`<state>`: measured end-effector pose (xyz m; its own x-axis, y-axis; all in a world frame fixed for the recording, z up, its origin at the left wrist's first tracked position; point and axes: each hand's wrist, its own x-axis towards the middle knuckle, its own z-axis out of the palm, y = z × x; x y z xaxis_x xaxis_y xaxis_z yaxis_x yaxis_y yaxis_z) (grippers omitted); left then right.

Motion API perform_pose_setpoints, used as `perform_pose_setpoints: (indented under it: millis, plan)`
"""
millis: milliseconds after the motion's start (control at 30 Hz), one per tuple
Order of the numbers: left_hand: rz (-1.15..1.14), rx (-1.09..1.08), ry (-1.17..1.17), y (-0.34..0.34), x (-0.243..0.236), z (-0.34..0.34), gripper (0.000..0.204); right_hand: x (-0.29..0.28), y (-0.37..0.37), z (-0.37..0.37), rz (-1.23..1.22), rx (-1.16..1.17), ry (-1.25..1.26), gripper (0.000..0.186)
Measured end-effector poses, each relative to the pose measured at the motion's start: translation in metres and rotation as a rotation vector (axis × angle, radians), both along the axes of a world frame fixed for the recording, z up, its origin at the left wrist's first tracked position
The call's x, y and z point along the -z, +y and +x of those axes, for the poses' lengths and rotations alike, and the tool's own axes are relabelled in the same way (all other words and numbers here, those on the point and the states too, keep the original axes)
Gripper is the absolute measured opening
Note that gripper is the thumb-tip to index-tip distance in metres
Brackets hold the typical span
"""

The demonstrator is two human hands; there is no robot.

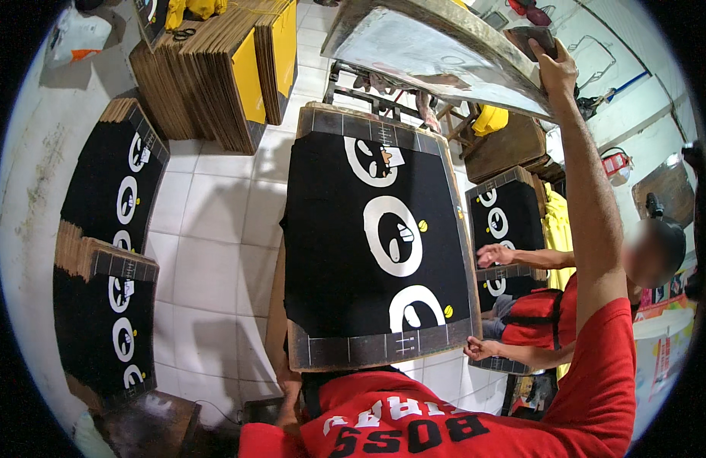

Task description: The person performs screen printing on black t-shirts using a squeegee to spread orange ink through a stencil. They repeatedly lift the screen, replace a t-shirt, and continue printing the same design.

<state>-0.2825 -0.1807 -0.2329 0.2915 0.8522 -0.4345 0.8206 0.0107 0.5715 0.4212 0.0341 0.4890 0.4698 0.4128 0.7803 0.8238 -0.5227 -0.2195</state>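
A large screen-printing frame with a pale mesh is tilted up at the far side. My right hand grips its right end, my arm stretched up, beside a dark block at that corner. Below the frame lies a dark printing board with marked edges, and on it a black fabric piece with white ring shapes and small yellow spots. My left hand is low at the board's near left corner; its fingers are hidden by the board. A co-worker's hand touches the board's near right corner.
Boards with similar printed black fabric stand along the left wall. Stacked brown boards with yellow cloth are at the back left. The co-worker in red stands close on the right, beside another printed board. White floor tiles show between.
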Motion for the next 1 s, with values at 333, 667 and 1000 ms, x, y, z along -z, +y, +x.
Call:
perform_pose_setpoints:
  millis: [333,667,1000]
  plan:
    - [0.192,-0.234,0.226,0.061,-0.035,-0.022,0.014,0.007,-0.003,0.009,-0.012,0.014,-0.012,0.054]
    - [0.597,-0.355,0.419,0.267,-0.328,-0.039,0.021,0.003,0.005,0.057,-0.075,0.079,-0.042,0.063]
    - [0.731,-0.711,-0.153,0.199,-0.582,-0.310,0.029,-0.008,0.028,0.084,-0.103,0.069,-0.058,0.063]
